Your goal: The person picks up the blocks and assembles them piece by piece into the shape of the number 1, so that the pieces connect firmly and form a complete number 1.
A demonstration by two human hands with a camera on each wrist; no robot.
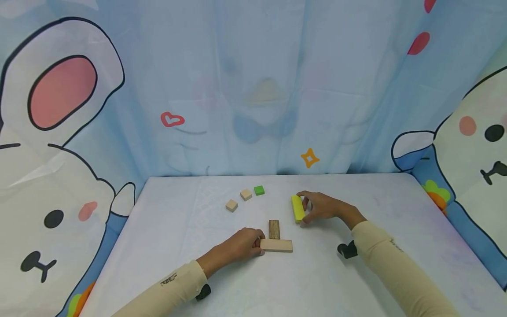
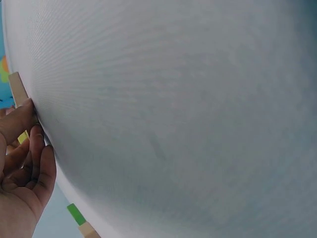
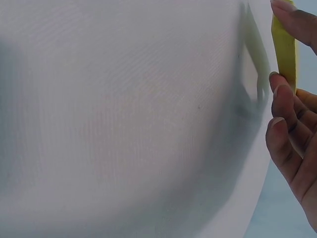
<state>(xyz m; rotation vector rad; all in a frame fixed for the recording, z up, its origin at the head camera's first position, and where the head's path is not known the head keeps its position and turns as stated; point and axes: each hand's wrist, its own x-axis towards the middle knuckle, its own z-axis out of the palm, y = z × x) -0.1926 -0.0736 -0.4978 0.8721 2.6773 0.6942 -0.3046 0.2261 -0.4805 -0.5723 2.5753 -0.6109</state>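
Note:
In the head view my left hand (image 1: 243, 244) pinches the left end of a pale wooden block (image 1: 278, 245) between thumb and fingers. That block lies crosswise on the table, and a darker brown wooden block (image 1: 274, 229) meets its far side, forming a T. My right hand (image 1: 322, 206) grips a long yellow block (image 1: 298, 208) by its two ends, further back and to the right. The right wrist view shows the yellow block (image 3: 284, 49) between thumb and fingertips, with its shadow on the cloth. In the left wrist view the pale block (image 2: 19, 89) is partly covered by fingers.
Two small pale wooden cubes (image 1: 231, 205) and a green cube (image 1: 259, 190) sit in a slanting row towards the back of the white-covered table (image 1: 190, 229). Behind the table hangs a blue curtain (image 1: 253, 88) printed with cartoon animals.

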